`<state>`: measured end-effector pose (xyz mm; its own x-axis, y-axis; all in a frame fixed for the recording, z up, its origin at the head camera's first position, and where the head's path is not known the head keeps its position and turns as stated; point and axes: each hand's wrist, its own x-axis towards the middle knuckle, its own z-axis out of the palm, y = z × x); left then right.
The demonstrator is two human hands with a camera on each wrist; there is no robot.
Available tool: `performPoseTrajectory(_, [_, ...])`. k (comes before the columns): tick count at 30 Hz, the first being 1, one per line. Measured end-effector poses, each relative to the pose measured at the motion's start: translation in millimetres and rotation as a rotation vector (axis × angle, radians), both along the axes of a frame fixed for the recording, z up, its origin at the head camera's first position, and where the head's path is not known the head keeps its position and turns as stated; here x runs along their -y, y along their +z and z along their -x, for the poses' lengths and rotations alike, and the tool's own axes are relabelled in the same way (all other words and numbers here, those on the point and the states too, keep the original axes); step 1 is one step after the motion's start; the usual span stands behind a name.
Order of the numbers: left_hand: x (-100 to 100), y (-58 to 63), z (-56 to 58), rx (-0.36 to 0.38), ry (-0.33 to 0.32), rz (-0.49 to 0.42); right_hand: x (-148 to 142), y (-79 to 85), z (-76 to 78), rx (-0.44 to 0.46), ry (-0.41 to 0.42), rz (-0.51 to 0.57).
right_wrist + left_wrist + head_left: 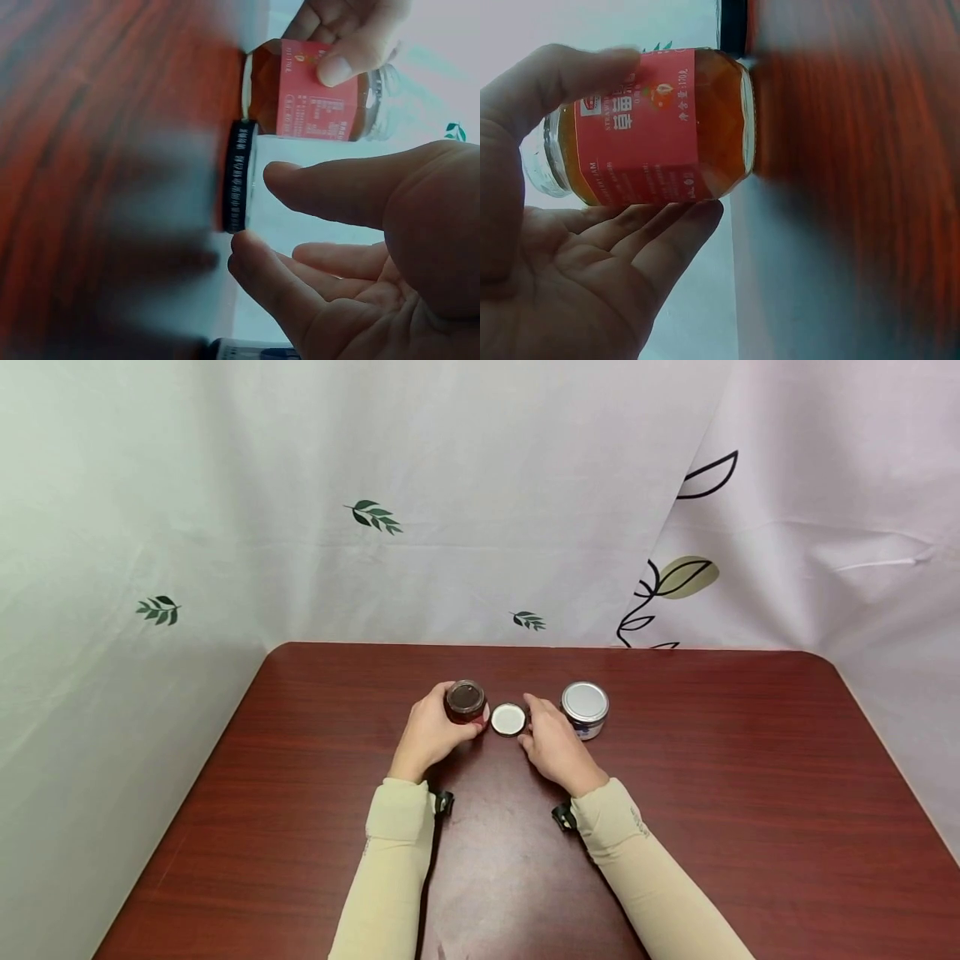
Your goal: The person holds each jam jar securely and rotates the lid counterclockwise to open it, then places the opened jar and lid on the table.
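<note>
My left hand (433,732) grips a glass jar of strawberry jam (641,142) with a red label, thumb on one side and fingers on the other. The jar has no lid on, and its base is right at the tabletop. Beside it on the table lies a round lid (508,719), white inside up, with a black printed rim seen in the right wrist view. My right hand (556,741) is by the lid's right side, thumb and fingers spread apart. Its index fingertip is right at the lid's rim, with nothing held between the fingers.
Just right of my right hand stands a round tin (585,708) with a silver top. The reddish-brown wooden table (720,827) ends at the back against a pale curtain (465,460) with leaf prints.
</note>
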<state>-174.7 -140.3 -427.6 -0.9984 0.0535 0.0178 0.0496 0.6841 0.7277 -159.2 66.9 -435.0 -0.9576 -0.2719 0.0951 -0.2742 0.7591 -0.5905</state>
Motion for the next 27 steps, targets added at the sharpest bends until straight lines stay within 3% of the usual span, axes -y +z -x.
performPoseTrajectory(5, [0.0,0.9,0.5,-0.03,-0.036,-0.039,-0.7,5.5,-1.4,-0.019,0.0,0.001])
performPoseTrajectory(12, [0.8,7.1,-0.8,-0.089,-0.032,-0.109,-3.1,11.6,-3.5,-0.046,0.021,0.018])
performPoseTrajectory(27, [-0.3,17.3,-6.7,-0.114,-0.024,-0.125,-11.6,29.3,-8.0,-0.08,0.056,0.071])
